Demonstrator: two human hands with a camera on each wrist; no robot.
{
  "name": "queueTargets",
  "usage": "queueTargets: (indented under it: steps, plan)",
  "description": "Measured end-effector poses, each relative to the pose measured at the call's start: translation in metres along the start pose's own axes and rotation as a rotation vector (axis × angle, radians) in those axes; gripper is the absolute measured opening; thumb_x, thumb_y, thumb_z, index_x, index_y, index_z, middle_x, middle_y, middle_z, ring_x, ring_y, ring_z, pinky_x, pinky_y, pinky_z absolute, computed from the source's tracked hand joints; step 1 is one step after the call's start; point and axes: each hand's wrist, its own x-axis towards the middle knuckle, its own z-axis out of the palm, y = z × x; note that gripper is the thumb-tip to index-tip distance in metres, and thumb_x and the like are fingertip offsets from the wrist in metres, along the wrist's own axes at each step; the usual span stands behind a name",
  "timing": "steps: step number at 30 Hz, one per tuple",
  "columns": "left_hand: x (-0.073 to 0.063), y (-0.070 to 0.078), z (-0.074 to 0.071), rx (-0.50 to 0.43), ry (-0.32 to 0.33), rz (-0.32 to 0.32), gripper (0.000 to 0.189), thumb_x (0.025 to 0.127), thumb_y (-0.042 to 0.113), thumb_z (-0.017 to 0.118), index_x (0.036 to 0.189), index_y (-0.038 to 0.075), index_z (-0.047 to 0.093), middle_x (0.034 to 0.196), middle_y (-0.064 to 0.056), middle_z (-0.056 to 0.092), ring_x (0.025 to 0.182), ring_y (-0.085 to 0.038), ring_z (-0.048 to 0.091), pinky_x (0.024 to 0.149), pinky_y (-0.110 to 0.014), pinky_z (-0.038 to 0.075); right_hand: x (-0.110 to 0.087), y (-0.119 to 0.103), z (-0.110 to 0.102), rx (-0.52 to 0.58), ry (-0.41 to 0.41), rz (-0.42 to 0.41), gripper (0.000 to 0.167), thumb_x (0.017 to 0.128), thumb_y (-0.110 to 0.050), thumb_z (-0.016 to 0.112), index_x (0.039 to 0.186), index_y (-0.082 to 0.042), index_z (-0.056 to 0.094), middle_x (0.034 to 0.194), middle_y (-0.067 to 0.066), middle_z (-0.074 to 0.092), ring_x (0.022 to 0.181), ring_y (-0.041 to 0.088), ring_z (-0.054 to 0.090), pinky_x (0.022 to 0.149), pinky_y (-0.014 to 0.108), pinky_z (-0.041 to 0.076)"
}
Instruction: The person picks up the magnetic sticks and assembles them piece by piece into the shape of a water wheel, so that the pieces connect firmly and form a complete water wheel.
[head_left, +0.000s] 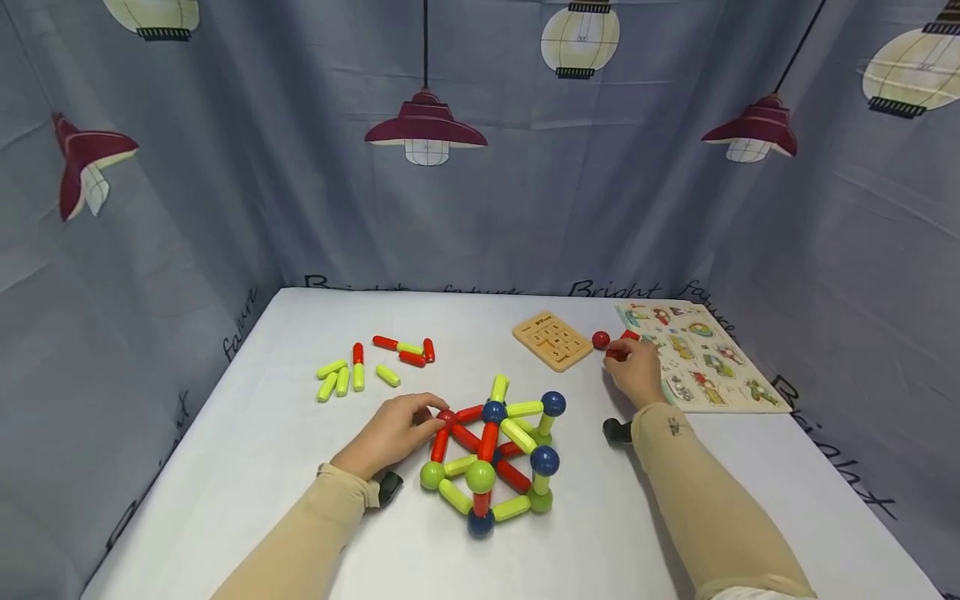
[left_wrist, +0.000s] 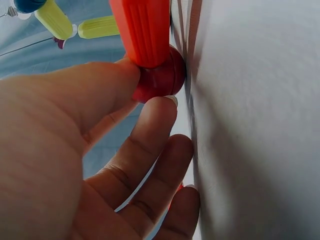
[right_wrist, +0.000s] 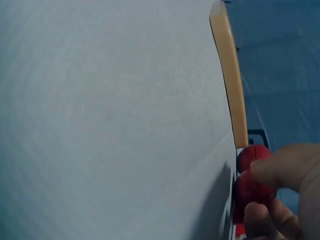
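My left hand pinches a red ball between thumb and fingers at the left corner of a structure of magnetic rods and balls. A red rod joins that ball. The structure has red rods, yellow-green rods, dark blue balls and green balls. Farther right, my right hand holds another red ball with thumb and fingertips, low over the table. A second red ball is right beside it, and a red piece shows behind the fingers.
Several loose red and yellow-green rods lie at the back left of the white table. A wooden number board lies left of the right hand, and a picture board to its right. A printed curtain surrounds the table.
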Motion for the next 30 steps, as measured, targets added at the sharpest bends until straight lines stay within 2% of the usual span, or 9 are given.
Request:
queueTargets:
  steps: [8, 11, 13, 15, 17, 20, 22, 26, 30]
  plan:
    - [0.001, 0.009, -0.006, 0.074, 0.035, 0.038, 0.024, 0.095, 0.025, 0.076, 0.119, 0.026, 0.073, 0.094, 0.009, 0.066, 0.090, -0.012, 0.058, 0.086, -0.035, 0.052, -0.002, -0.013, -0.003, -0.110, -0.099, 0.004, 0.035, 0.096, -0.009, 0.067, 0.129, 0.001, 0.061, 0.117, 0.023, 0.060, 0.110, 0.037, 0.053, 0.097, 0.053, 0.049]
    - [0.001, 0.010, -0.006, 0.100, 0.036, 0.043, 0.025, 0.096, 0.028, 0.075, 0.120, 0.027, 0.073, 0.104, 0.006, 0.066, 0.099, -0.013, 0.059, 0.091, -0.036, 0.052, -0.006, -0.035, -0.013, -0.033, -0.094, 0.021, 0.037, 0.097, -0.020, 0.069, 0.129, -0.003, 0.061, 0.119, 0.020, 0.062, 0.106, 0.034, 0.057, 0.088, 0.047, 0.052]
    - [0.002, 0.011, -0.007, 0.115, 0.048, 0.056, 0.025, 0.096, 0.028, 0.075, 0.120, 0.026, 0.073, 0.110, 0.004, 0.065, 0.105, -0.015, 0.059, 0.095, -0.038, 0.052, -0.011, -0.059, -0.022, 0.094, -0.111, 0.034, 0.040, 0.096, -0.029, 0.072, 0.130, -0.009, 0.062, 0.122, 0.018, 0.064, 0.106, 0.032, 0.059, 0.084, 0.043, 0.053]
    - [0.002, 0.012, -0.008, 0.117, 0.057, 0.064, 0.025, 0.096, 0.028, 0.074, 0.121, 0.025, 0.072, 0.114, 0.001, 0.065, 0.109, -0.018, 0.059, 0.098, -0.041, 0.051, -0.017, -0.087, -0.027, 0.227, -0.184, 0.025, 0.044, 0.094, -0.039, 0.075, 0.130, -0.015, 0.064, 0.126, 0.014, 0.064, 0.107, 0.032, 0.059, 0.082, 0.041, 0.053]
    - [0.001, 0.012, -0.008, 0.107, 0.064, 0.055, 0.024, 0.096, 0.027, 0.074, 0.120, 0.025, 0.072, 0.115, 0.001, 0.066, 0.111, -0.019, 0.060, 0.101, -0.043, 0.051, -0.024, -0.112, -0.028, 0.304, -0.324, 0.000, 0.047, 0.092, -0.046, 0.076, 0.131, -0.020, 0.066, 0.128, 0.011, 0.065, 0.106, 0.032, 0.060, 0.081, 0.039, 0.052]
    - [-0.001, 0.009, -0.005, 0.090, 0.056, 0.027, 0.024, 0.097, 0.028, 0.074, 0.120, 0.027, 0.071, 0.116, 0.004, 0.066, 0.112, -0.017, 0.060, 0.103, -0.043, 0.050, -0.034, -0.138, -0.022, 0.311, -0.571, -0.062, 0.047, 0.092, -0.050, 0.075, 0.131, -0.025, 0.068, 0.123, 0.007, 0.068, 0.100, 0.032, 0.060, 0.077, 0.037, 0.050]
    - [-0.001, 0.007, -0.002, 0.088, 0.051, 0.024, 0.024, 0.097, 0.029, 0.074, 0.121, 0.027, 0.071, 0.116, 0.005, 0.066, 0.113, -0.016, 0.060, 0.105, -0.042, 0.050, -0.040, -0.146, -0.017, 0.288, -0.684, -0.108, 0.044, 0.094, -0.048, 0.074, 0.130, -0.024, 0.069, 0.118, 0.005, 0.071, 0.097, 0.032, 0.061, 0.074, 0.036, 0.048]
    - [-0.001, 0.006, 0.005, 0.104, 0.051, 0.054, 0.026, 0.097, 0.028, 0.073, 0.122, 0.025, 0.071, 0.119, 0.004, 0.067, 0.116, -0.018, 0.060, 0.107, -0.043, 0.049, -0.049, -0.150, -0.011, 0.269, -0.762, -0.153, 0.035, 0.098, -0.040, 0.070, 0.127, -0.021, 0.070, 0.113, 0.002, 0.074, 0.093, 0.033, 0.061, 0.070, 0.033, 0.047]
    - [-0.006, 0.011, 0.008, 0.078, 0.032, 0.122, 0.044, 0.098, 0.030, 0.072, 0.140, 0.026, 0.061, 0.134, 0.004, 0.063, 0.129, -0.020, 0.054, 0.111, -0.047, 0.046, -0.055, -0.149, -0.005, 0.261, -0.771, -0.172, 0.031, 0.100, -0.037, 0.068, 0.126, -0.021, 0.071, 0.111, 0.002, 0.075, 0.093, 0.034, 0.064, 0.069, 0.032, 0.049]
